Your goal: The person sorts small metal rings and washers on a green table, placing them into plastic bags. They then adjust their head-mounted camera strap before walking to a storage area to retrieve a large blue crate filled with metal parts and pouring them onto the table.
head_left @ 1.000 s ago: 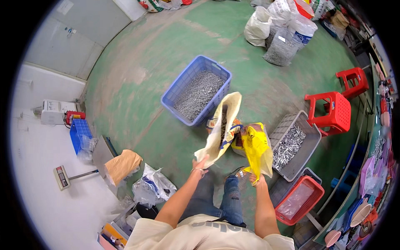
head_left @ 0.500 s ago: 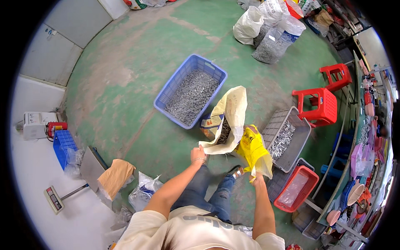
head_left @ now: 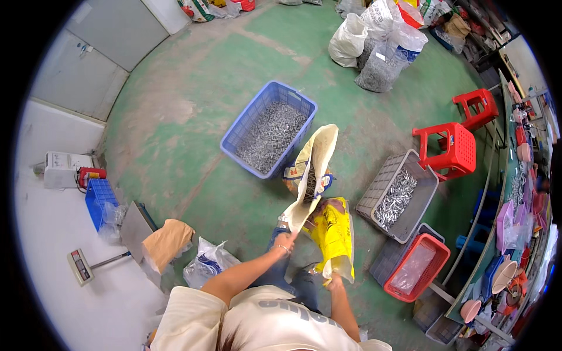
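My left hand (head_left: 285, 241) is closed on the near rim of a cream woven sack (head_left: 324, 146). Its mouth is pulled long and narrow, and dark, thin metal pieces show inside. To the right, my right hand (head_left: 335, 283) grips the near end of a yellow plastic bag (head_left: 333, 234), which hangs beside the sack in front of my legs. What the yellow bag holds I cannot make out. Just beyond the sack, a blue plastic basket (head_left: 231, 143) holds a heap of small grey metal parts (head_left: 272, 134).
To the right stand a grey crate (head_left: 366, 202) of shiny metal pieces, a red basket (head_left: 440, 266) and two red stools (head_left: 459, 149). Filled sacks (head_left: 380, 70) are at the back. A platform scale (head_left: 132, 231) and a clear plastic bag (head_left: 205, 263) lie left.
My right hand has moved left and nearer to me with the yellow bag. The cream sack's mouth has narrowed as my left hand shifted slightly right and nearer.
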`<control>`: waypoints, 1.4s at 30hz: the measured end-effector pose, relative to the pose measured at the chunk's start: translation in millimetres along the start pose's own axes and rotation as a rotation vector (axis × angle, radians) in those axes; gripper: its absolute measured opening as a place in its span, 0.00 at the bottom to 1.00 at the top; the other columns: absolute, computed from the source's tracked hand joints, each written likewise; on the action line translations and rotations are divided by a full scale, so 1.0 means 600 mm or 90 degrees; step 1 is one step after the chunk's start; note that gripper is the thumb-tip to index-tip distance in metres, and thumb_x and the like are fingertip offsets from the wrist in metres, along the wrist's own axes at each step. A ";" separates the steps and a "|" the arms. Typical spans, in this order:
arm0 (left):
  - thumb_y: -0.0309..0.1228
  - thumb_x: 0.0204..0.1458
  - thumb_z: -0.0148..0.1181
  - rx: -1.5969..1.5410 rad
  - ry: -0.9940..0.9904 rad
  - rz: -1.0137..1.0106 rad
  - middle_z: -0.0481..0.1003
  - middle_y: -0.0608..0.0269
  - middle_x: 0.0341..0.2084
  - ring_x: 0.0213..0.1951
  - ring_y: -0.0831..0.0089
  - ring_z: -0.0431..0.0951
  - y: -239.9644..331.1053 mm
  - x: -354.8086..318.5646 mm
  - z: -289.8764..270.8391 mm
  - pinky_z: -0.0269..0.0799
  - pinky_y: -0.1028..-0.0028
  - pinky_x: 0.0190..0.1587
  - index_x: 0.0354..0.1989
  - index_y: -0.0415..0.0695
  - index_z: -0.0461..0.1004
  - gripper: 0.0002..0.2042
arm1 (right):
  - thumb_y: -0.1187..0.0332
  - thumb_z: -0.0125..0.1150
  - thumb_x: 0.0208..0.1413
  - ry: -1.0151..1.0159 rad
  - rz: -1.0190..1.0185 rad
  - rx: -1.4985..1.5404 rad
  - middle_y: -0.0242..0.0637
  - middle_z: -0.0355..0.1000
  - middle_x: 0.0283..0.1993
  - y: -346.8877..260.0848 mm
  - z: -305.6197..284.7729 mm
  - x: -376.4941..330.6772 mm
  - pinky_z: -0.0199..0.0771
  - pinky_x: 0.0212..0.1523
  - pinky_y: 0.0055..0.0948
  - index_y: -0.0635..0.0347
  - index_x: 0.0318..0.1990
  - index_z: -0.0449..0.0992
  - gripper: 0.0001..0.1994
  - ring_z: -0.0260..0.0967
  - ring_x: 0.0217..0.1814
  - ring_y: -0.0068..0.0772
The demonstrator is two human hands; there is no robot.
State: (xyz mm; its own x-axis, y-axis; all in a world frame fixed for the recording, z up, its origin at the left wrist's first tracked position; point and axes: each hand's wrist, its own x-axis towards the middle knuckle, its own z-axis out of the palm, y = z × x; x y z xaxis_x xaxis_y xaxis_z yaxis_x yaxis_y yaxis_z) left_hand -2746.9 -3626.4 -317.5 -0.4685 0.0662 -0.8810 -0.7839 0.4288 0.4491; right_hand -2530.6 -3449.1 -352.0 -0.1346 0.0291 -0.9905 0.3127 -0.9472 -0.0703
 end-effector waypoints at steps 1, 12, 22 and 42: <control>0.59 0.43 0.54 0.098 -0.021 0.011 0.73 0.58 0.16 0.17 0.70 0.72 -0.029 -0.023 0.027 0.68 0.70 0.20 0.25 0.35 0.72 0.31 | 0.69 0.46 0.56 -0.052 0.016 0.001 0.37 0.72 0.37 0.010 -0.038 0.017 0.75 0.24 0.30 0.56 0.45 0.66 0.10 0.73 0.31 0.32; 0.50 0.25 0.71 0.558 -0.101 0.409 0.47 0.38 0.58 0.61 0.47 0.46 -0.048 -0.176 0.315 0.48 0.60 0.61 0.62 0.37 0.39 0.58 | 0.58 0.42 0.59 -0.117 -0.004 -0.193 0.38 0.73 0.37 0.036 -0.180 0.001 0.74 0.32 0.34 0.58 0.47 0.69 0.16 0.72 0.34 0.34; 0.19 0.37 0.52 0.736 -0.217 0.649 0.70 0.47 0.43 0.51 0.57 0.65 0.004 -0.119 0.338 0.61 0.66 0.54 0.41 0.38 0.72 0.18 | 0.57 0.54 0.42 0.237 -0.320 -0.431 0.49 0.63 0.52 0.022 -0.169 0.012 0.61 0.52 0.38 0.68 0.51 0.63 0.30 0.60 0.54 0.40; 0.27 0.46 0.49 1.105 -0.203 0.657 0.73 0.55 0.34 0.37 0.61 0.74 0.038 -0.138 0.248 0.73 0.66 0.36 0.32 0.42 0.73 0.08 | 0.36 0.58 0.35 0.433 -0.066 -0.787 0.45 0.60 0.58 -0.003 -0.051 -0.163 0.54 0.58 0.46 0.57 0.53 0.67 0.41 0.56 0.61 0.43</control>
State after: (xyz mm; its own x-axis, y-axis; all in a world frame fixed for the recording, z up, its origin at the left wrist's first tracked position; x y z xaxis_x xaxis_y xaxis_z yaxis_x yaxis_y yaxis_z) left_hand -2665.5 -3488.2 -256.3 -0.1689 0.8367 -0.5210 0.8915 0.3551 0.2813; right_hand -2489.2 -3440.3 -258.3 0.1539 0.5623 -0.8125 0.9873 -0.0546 0.1492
